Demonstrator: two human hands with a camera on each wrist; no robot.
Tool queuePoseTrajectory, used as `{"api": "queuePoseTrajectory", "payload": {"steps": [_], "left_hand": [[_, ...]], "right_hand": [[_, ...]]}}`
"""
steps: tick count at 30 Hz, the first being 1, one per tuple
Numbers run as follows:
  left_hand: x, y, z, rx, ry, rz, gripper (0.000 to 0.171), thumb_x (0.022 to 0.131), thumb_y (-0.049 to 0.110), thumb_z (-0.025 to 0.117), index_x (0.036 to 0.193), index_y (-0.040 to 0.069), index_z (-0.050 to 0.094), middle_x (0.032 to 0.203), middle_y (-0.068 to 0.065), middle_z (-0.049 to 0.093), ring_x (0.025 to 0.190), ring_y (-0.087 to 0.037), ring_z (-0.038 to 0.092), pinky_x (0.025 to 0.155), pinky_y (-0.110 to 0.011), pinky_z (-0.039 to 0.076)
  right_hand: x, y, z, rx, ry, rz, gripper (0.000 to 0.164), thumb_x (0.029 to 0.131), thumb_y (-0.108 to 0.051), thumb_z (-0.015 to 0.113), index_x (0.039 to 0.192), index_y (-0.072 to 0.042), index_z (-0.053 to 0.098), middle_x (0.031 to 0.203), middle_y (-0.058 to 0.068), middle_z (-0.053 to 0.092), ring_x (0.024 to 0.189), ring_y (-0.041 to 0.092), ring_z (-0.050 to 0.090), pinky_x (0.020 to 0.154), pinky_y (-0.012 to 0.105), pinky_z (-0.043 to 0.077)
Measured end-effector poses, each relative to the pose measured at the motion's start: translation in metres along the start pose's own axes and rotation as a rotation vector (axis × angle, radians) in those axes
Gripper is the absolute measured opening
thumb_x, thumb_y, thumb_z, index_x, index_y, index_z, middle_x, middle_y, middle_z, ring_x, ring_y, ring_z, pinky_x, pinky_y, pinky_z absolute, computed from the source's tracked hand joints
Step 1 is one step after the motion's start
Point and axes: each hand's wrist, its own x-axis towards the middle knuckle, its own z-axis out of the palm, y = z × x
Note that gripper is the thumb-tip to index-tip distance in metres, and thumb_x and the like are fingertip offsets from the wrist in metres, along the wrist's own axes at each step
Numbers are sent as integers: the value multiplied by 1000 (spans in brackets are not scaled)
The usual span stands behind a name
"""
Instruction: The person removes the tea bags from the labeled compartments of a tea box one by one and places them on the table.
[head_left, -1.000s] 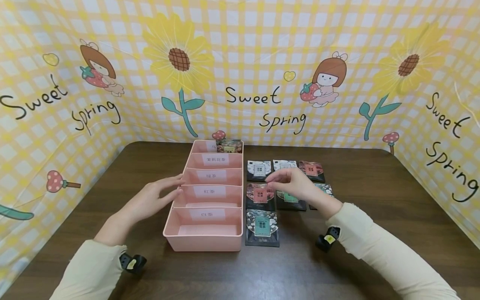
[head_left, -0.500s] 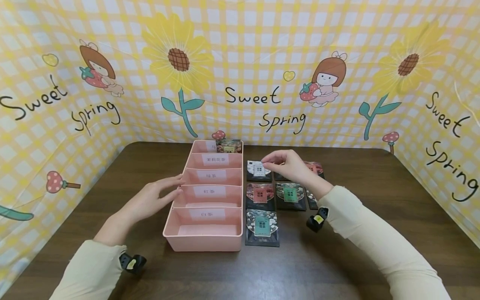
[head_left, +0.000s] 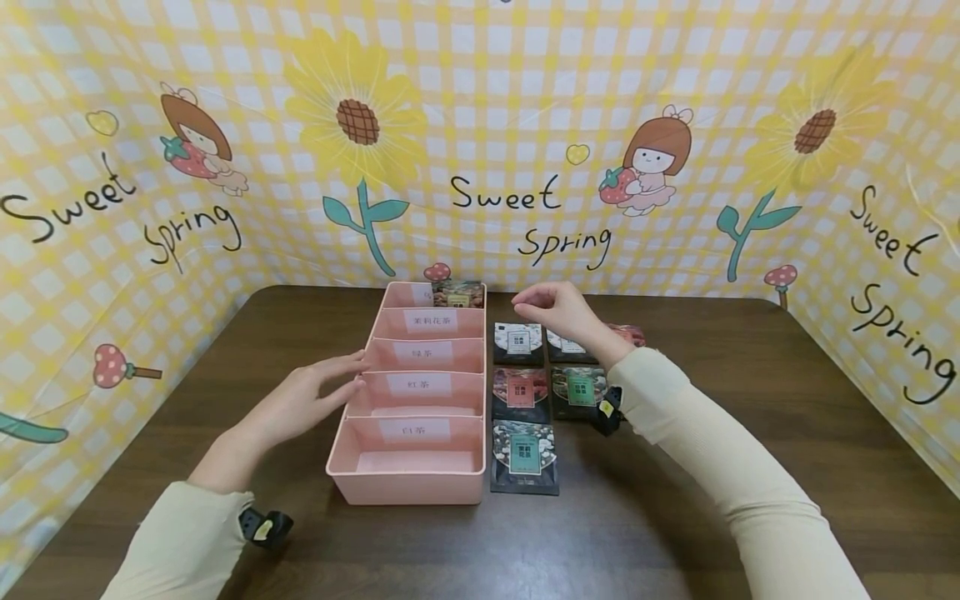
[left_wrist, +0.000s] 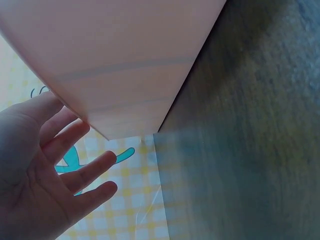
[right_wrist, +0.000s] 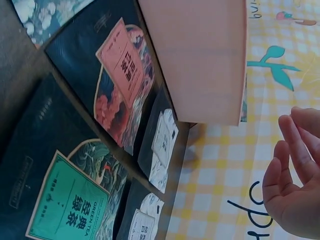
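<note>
A pink divided box [head_left: 408, 487] with labelled compartments stands left of middle in the head view. My left hand [head_left: 300, 400] touches its left rim with the fingertips, the fingers loosely bent. Over the table, beyond the tea sachets, hovers my right hand [head_left: 562, 312]; its thumb and index finger come close together, and I see nothing between them. Right of the box lie a red-labelled sachet [head_left: 520, 392], a green-labelled sachet [right_wrist: 70, 205], a teal-labelled sachet [head_left: 524, 454] and white-labelled sachets [head_left: 517, 342]. One sachet [head_left: 459, 295] stands in the far compartment.
A brown wooden table [head_left: 300, 533] carries everything. A yellow checked cloth [head_left: 480, 108] with printed flowers and lettering hangs along the back and sides. My right forearm covers some sachets at the right; another red sachet [head_left: 628, 335] partly shows.
My right hand has moved away from me and slightly left, from over the sachets to beyond their far row. My left hand stays at the box rim.
</note>
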Motion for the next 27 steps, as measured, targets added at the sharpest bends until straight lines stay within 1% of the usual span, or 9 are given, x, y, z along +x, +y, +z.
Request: {"api": "queuePoseTrajectory", "payload": {"steps": [4, 10, 14, 19, 23, 27], "left_hand": [[0, -1, 0, 4, 2, -1, 38, 94, 24, 55, 127, 5, 57, 140, -19, 48, 128, -40, 45, 104, -56, 37], [0, 0, 0, 7, 5, 3, 38, 94, 25, 55, 127, 5, 57, 139, -18, 48, 128, -40, 46, 104, -56, 37], [0, 1, 0, 6, 7, 3, 39, 94, 24, 56, 127, 5, 57, 139, -18, 49, 128, -39, 46, 104, -55, 37], [-1, 2, -1, 0, 11, 6, 38, 94, 23, 56, 127, 5, 57, 138, -18, 50, 127, -39, 47, 104, -55, 37], [-2, 4, -2, -1, 14, 14, 38, 93, 24, 56, 126, 5, 58, 137, -19, 51, 126, -40, 47, 103, -56, 38], [-2, 4, -2, -3, 10, 1, 38, 94, 24, 56, 127, 5, 58, 137, -18, 50, 127, -39, 47, 104, -55, 37]], "right_hand": [[7, 2, 1, 7, 2, 1, 21, 90, -19, 61, 105, -5, 69, 103, 14, 70, 89, 23, 64, 75, 30, 53], [17, 0, 5, 27, 22, 8, 21, 90, -18, 62, 104, -4, 69, 105, 15, 69, 92, 23, 64, 79, 32, 53], [23, 0, 8, 22, 28, 24, 21, 89, -19, 63, 104, -4, 69, 105, 15, 70, 93, 23, 65, 81, 32, 53], [31, 2, 12, 6, 37, 19, 20, 89, -17, 63, 103, -4, 69, 105, 15, 70, 95, 25, 65, 84, 35, 53], [38, 5, 15, -9, 40, 6, 22, 89, -17, 63, 105, -3, 69, 107, 15, 69, 96, 26, 65, 87, 35, 52], [44, 4, 17, -5, 33, 13, 24, 90, -16, 62, 108, -1, 67, 109, 16, 68, 99, 27, 62, 89, 37, 51]]}}
